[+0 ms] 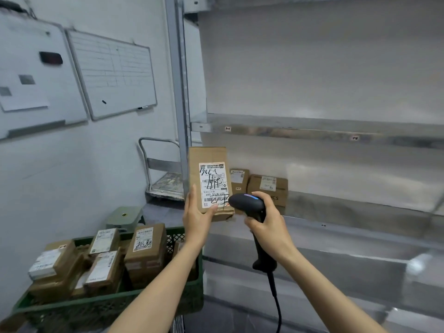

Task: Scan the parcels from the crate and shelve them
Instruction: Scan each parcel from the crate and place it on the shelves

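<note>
My left hand (197, 213) holds a tall brown cardboard parcel (209, 164) upright by its lower left corner, thumb on the white label with black handwriting. My right hand (266, 222) grips a black corded barcode scanner (247, 203) whose head points at the label's lower edge, almost touching the parcel. Two other brown parcels (268, 188) stand on the metal shelf (348, 207) just behind. A green plastic crate (108, 301) at lower left holds several more labelled parcels (146, 251).
The metal shelving unit (312, 131) fills the right half, with an upright post (179, 92) beside the parcel. A hand trolley (163, 181) and a green stool (125, 216) stand against the wall. Whiteboards (113, 73) hang at left.
</note>
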